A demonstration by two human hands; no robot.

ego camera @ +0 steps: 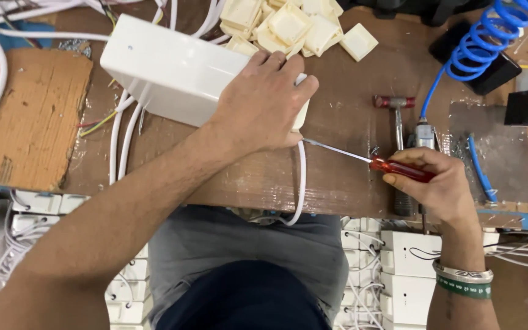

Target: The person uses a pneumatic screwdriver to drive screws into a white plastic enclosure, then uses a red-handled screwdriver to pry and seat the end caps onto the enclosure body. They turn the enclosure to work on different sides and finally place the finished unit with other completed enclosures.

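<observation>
My left hand [263,102] grips the near end of a long white plastic box [166,67] lying on the wooden workbench [337,110]. A white cable [301,183] runs from under that hand down over the bench edge. My right hand [435,183] holds a screwdriver [362,157] by its red handle, with the metal shaft pointing left at the end of the box under my left hand. The tip is hidden beside my left palm.
A pile of cream square plastic covers [294,27] lies at the back. A small hammer [396,116] and a pneumatic tool with a blue coiled hose [484,43] lie right. A wood board [25,116] sits left. White boxes with cables [407,263] are stacked below the bench.
</observation>
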